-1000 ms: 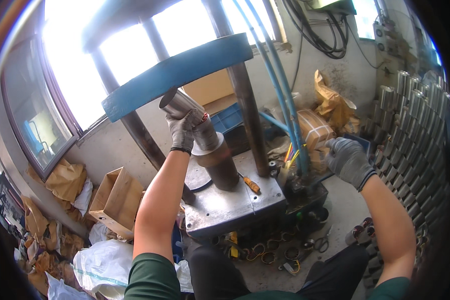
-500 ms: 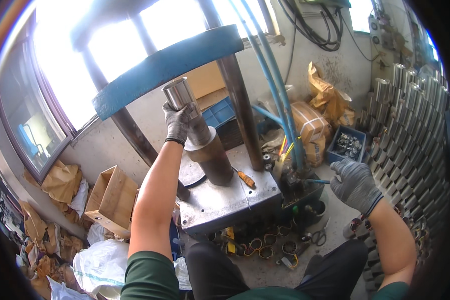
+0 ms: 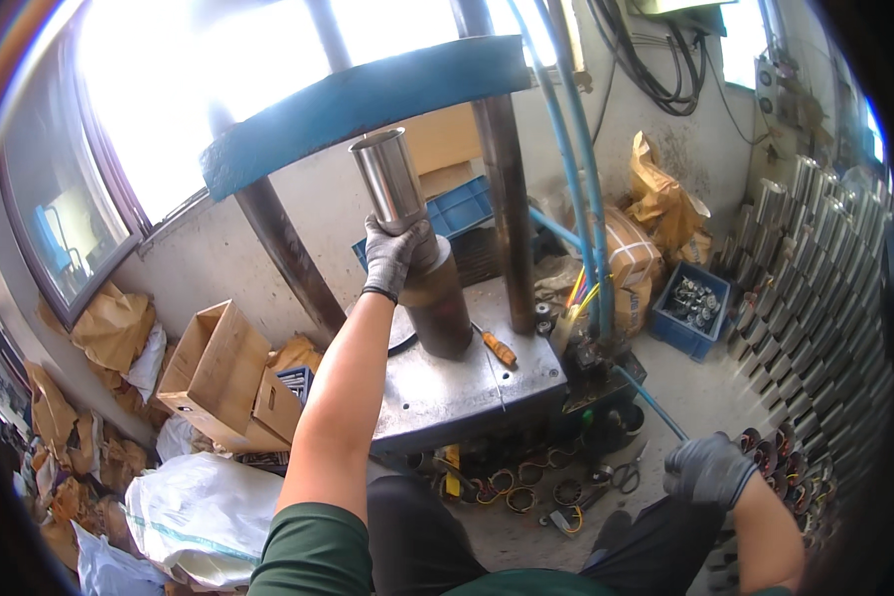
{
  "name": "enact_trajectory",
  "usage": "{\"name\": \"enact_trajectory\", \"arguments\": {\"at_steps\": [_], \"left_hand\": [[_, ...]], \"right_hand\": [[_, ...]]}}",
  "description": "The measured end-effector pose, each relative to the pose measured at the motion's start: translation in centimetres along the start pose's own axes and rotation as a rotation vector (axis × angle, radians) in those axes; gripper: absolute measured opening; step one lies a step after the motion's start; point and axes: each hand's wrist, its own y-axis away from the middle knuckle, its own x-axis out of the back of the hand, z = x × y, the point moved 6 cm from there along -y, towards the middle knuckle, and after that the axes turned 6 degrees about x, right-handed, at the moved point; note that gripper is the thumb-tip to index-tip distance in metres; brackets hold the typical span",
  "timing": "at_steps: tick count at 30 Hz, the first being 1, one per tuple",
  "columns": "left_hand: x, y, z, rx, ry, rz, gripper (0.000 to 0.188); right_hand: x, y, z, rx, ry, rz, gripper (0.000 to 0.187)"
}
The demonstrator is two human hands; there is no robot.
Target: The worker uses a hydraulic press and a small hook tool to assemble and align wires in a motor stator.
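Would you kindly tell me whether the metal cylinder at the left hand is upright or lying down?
The metal cylinder is upright, leaning slightly: its open rim faces up, above the left hand around its lower part.

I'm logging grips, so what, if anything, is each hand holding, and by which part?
The left hand grips the shiny metal cylinder around its lower part. The right hand appears closed on the near end of the thin blue rod.

right hand [image 3: 710, 470] lowered, blue lever [image 3: 656, 407] swung down with it, metal cylinder [image 3: 388, 179] more upright than at first
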Motion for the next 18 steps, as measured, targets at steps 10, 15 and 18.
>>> {"name": "enact_trajectory", "arguments": {"at_steps": [10,15,18], "left_hand": [[0.1,0.8,0.5,0.07,0.202,-0.041,0.084],[-0.2,0.5,0.0,0.084,0.078,0.008,0.086],[-0.3,0.5,0.2,0.079,0.082,-0.006,0.084]], "right_hand": [[-3.3,1.8,0.2,-0.106,-0.165,0.434,0.024],[-0.4,1.8,-1.1,-0.11,-0.306,0.501,0.017],[0.0,1.7,-0.8,-0.162,-0.371,0.468,0.018]]}}
